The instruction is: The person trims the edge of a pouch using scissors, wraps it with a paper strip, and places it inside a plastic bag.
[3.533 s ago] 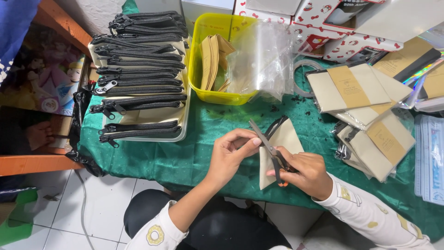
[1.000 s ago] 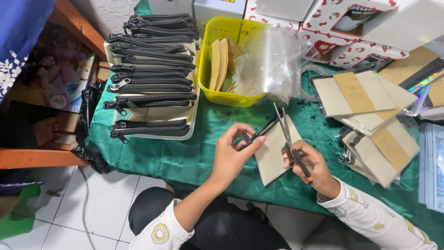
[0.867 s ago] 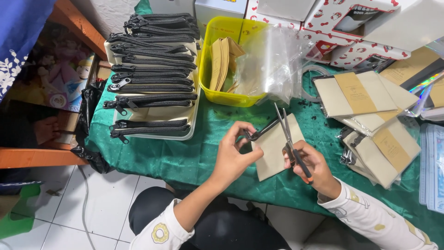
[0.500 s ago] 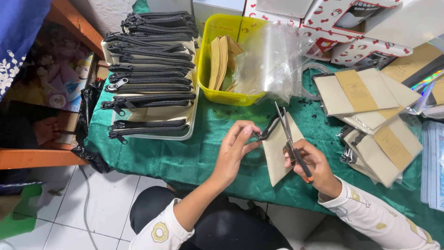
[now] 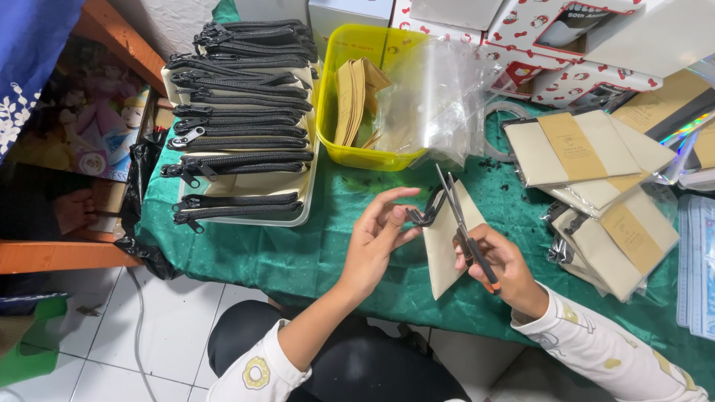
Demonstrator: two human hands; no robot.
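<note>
On the left part of the desk (image 5: 246,253), which is covered in green cloth, a stack of cream pouches with black zippers (image 5: 242,126) lies on a pale tray that runs toward the far edge. Just to its right stands a yellow tub (image 5: 331,112) holding upright tan paper sleeves, with crumpled clear plastic bags (image 5: 439,97) leaning against it.

Near the front edge, the left hand (image 5: 380,238) pinches the black zipper end (image 5: 426,216) of a cream pouch (image 5: 447,249) between thumb and forefinger, its grip closed on that tail while the other fingers stay loosely spread. The pouch hangs just above the cloth, one corner pointing up. It looks light and limp, thin fabric that will fold or swing if held at only one corner; the zipper tape is the stiffer part, so the tail and the seam beside it seem the surest places to hold. The tail is small and may slip from a light pinch.

The right hand (image 5: 499,260) has its grip wrapped around the handles of scissors (image 5: 462,223) and appears to steady the pouch as well; the blades point up toward the zipper end and look nearly shut.

Toward the right edge lie bagged cream pouches with tan paper bands (image 5: 588,156), overlapping one another.
</note>
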